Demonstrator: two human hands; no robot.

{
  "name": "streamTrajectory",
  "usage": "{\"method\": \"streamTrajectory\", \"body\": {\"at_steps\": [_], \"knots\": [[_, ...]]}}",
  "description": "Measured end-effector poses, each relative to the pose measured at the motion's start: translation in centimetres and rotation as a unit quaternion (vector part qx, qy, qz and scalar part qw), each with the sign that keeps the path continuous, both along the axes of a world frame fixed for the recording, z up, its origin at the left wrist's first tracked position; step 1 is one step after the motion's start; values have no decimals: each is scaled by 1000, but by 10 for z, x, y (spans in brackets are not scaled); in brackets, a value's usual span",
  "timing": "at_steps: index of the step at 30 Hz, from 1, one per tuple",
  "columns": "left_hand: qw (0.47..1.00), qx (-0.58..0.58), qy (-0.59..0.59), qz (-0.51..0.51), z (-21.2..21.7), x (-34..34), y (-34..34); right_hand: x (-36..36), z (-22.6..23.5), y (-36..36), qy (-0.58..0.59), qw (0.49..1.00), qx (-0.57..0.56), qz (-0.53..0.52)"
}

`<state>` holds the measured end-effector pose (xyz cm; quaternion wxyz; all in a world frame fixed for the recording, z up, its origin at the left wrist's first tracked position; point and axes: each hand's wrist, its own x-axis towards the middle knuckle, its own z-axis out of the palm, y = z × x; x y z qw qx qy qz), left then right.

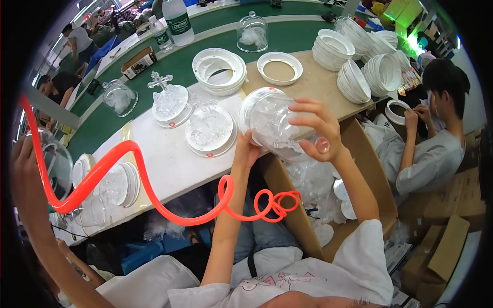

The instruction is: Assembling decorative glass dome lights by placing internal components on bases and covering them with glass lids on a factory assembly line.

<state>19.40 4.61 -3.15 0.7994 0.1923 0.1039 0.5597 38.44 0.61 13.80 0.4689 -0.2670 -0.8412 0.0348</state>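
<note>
A clear dome [277,120] with a round knob lies tilted on its side above the table's near edge, its rim against a white round base [247,118]. My left hand [247,150] grips the base from below, the thumb on its edge. My right hand [321,126] curves its fingers around the dome near the knob. To the left on the table are a white base with clear crystal-like pieces [208,128] and another white base bearing a clear cross [163,84]. A stack of white rings [218,69] and a single white ring [280,68] lie beyond my hands.
A red coiled hose [174,215] hangs across the foreground. An open carton [359,149] with clear bags stands below right. Stacks of white rings [331,49] fill the far right. Another person's arm [31,200] is at left; a co-worker [436,123] sits right.
</note>
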Motion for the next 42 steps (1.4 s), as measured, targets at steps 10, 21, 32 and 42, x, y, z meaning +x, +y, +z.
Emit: {"method": "streamTrajectory", "body": {"at_steps": [10,21,32,42], "knots": [[997,62,28,-35,7,-3,-5,0,-9,-14,31,999,-16,-26],[995,20,80,-49,2,0,-1,-1,2,-27,-29,987,-141,-65],[997,-61,-9,-52,53,-2,-39,51,-64,-12,246,787,-549,138],[991,-95,9,99,23,-61,-67,-28,-58,-8,174,749,-628,116]]}}
